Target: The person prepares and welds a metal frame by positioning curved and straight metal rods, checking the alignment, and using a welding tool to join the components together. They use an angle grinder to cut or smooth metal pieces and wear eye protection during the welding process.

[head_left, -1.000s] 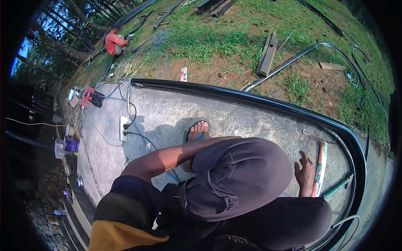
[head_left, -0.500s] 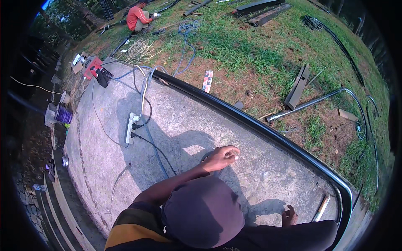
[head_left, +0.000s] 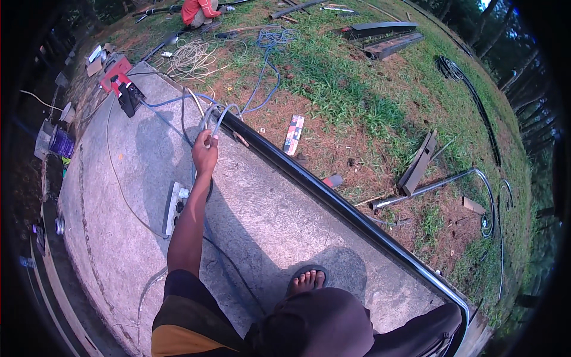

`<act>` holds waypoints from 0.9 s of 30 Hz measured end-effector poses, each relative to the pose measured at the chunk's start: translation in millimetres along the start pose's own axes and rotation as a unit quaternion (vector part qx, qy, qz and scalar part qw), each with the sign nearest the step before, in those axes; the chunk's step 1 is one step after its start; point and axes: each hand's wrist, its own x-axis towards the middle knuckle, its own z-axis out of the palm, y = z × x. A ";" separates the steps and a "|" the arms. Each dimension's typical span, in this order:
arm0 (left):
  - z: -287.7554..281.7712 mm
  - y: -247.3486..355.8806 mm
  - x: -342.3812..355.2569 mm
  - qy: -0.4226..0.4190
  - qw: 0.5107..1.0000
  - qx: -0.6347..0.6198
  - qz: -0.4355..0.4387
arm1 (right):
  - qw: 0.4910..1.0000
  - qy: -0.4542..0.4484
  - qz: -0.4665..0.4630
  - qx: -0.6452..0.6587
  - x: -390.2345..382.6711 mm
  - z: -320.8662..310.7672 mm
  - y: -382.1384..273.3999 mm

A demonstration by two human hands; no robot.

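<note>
My left hand (head_left: 205,153) reaches forward over the concrete slab, its fingers closed on a pale grey cable (head_left: 219,121) that loops beside the end of a black metal rail (head_left: 333,187). Blue and dark cables run close by. Under my left forearm lies a white power strip (head_left: 172,208), partly covered, with dark leads trailing from it. My right hand does not show; only dark clothing is visible on that side. One of my feet, in a sandal (head_left: 309,277), rests on the slab.
The rail borders the slab (head_left: 273,220) on the right. A red and black tool (head_left: 126,95) stands at its far left corner. Coiled cables (head_left: 189,59), dark metal pieces (head_left: 418,163) and a bent pipe (head_left: 428,189) lie on the grass. A person in red (head_left: 199,13) crouches far off.
My left hand has gone from mid-slab forward and left to the cable and closed on it. My right hand has left view. My sandalled foot now shows on the slab.
</note>
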 end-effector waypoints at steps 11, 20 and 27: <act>78.4 47.4 107.6 -0.152 0.936 0.313 -0.049 | 0.982 -0.044 -0.059 0.175 68.8 2.8 81.8; -81.6 64.0 127.9 0.276 0.943 -0.169 0.083 | 0.958 -0.186 -0.041 0.216 58.3 34.8 94.1; -183.9 22.3 54.7 0.262 0.944 -0.196 0.045 | 0.961 -0.144 -0.039 0.231 80.6 -34.3 115.6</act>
